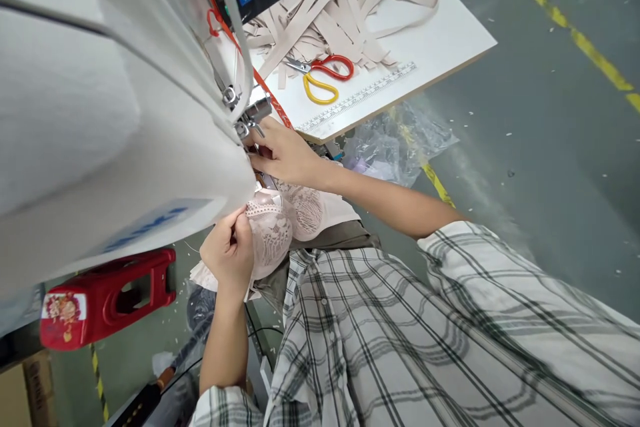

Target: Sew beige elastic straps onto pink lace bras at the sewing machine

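- With left hand (226,257), pinching the lace bra (271,240) by its edge.
- With right hand (287,155), curling beside the sewing machine (150,140); cannot tell whether gripping anything.

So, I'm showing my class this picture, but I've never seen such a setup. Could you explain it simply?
There is no robot here, just a person's two bare hands. The only picture comes from a camera on their head, looking forward and down. The big white shape is a sewing machine. The left hand pinches the edge of a lace bra; the right hand is near the needle area, its fingertips partly hidden. On the white table lie scissors, a ruler and a pile of pale strips.
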A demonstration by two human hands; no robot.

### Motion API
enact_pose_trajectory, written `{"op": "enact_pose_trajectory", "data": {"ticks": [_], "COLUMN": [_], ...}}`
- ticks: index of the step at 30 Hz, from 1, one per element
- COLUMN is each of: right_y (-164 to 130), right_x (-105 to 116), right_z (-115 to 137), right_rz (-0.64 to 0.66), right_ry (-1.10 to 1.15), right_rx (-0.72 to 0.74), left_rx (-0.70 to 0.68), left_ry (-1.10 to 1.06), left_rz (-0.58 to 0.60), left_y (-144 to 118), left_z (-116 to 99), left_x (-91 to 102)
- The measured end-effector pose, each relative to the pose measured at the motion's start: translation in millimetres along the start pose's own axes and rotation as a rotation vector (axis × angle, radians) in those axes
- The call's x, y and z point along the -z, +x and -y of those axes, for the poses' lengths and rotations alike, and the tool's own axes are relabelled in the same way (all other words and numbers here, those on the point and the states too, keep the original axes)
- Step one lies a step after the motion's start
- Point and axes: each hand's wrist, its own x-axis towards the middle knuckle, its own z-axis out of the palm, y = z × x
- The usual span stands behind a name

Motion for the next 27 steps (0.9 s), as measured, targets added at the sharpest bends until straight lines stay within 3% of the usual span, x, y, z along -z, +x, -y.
{"op": "enact_pose_trajectory", "data": {"ticks": [6,19,23,27], "right_y": [-1,-1,0,1], "right_x": [5,7,9,10], "right_z": [0,1,5,10], "right_rz": [0.050,0.007,-0.002,-0.001], "right_ry": [-0.018,0.128,0.167,0.213], "right_rx": [0.001,-0.030,-0.059,-0.096], "left_rx": [0.008,-0.004,0.192,0.459], "left_ry": [-0.005,-0.001,-0.068,-0.182], "left_rz": [-0.004,0.018,0.064,0.255], "left_y": [2,1,0,9], "left_z": [-5,-8,-4,-2], "left_x": [-5.9,-7.0,-6.8,-0.6]}}
